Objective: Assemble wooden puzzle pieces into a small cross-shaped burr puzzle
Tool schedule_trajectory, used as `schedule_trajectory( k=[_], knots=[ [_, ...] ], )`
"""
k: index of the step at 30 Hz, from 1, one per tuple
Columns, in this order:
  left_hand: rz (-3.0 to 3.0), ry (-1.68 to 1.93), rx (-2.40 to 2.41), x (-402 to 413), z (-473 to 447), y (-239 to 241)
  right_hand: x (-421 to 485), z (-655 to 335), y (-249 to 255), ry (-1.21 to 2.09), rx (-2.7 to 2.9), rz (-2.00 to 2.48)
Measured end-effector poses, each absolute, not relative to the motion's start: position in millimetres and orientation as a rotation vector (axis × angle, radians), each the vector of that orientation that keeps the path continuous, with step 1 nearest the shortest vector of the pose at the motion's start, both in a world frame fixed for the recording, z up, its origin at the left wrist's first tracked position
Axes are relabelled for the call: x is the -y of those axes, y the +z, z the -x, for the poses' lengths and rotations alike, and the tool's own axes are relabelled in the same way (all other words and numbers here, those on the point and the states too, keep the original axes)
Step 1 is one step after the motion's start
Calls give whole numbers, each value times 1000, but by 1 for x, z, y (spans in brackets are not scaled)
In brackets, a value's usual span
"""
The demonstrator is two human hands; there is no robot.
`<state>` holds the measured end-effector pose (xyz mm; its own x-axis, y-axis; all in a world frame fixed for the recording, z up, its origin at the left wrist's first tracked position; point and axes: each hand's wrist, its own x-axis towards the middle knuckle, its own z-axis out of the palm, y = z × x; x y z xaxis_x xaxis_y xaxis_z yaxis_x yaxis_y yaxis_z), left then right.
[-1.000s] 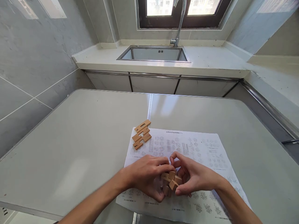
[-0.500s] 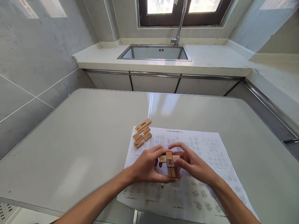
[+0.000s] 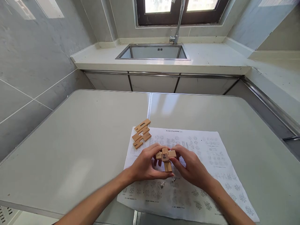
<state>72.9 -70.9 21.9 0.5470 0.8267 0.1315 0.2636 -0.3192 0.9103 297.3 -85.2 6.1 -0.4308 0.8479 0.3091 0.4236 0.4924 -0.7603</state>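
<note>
Where sunlight falls: grey table (image 3: 82, 131), steel sink (image 3: 152, 52) beyond.

Pale grey tabletop (image 3: 77, 137), made of two slabs joined by a seam running from far edge to near edge at mid-width. Printed instruction sheet (image 3: 206, 156) lying flat right of the seam, reaching to the near edge, covered in rows of small diagrams. Loose wooden puzzle pieces (image 3: 141, 133), flat and notched, stacked askew on the sheet's far left corner, partly overhanging onto bare tabletop. Beyond the far edge, a cream counter (image 3: 211, 57) with a stainless sink (image 3: 152, 52) sunk into it, curved chrome tap (image 3: 176, 25) behind, dark-framed window (image 3: 180, 12) above. Grey cabinet fronts (image 3: 153, 82) under the counter. Large grey wall tiles (image 3: 35, 59) at left.
</note>
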Motion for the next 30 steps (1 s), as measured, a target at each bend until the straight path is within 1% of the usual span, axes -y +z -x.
schedule_trajectory(
  k=[5,12,16,19,21,23,27,30],
  knots=[
    [-1912,764,-832,71,-74,23,88,-295,7,783,2031,1054],
    [-2200,995,-906,73,-75,7,92,-284,7,1041,1835,1154],
    [-2246,940,-968,72,-74,4,91,-282,7,1137,1699,1211],
    [-2177,843,-1000,70,-71,6,86,-283,7,1360,1397,1247],
    [-2113,805,-1002,69,-70,9,79,-287,8,1519,1069,1215],
    [-2081,780,-1000,68,-70,10,71,-293,9,1601,739,1110],
    [-2118,724,-1007,66,-70,12,59,-308,9,1608,382,927],
    [-2127,690,-1023,66,-71,12,54,-315,5,1492,260,889]
  ],
)
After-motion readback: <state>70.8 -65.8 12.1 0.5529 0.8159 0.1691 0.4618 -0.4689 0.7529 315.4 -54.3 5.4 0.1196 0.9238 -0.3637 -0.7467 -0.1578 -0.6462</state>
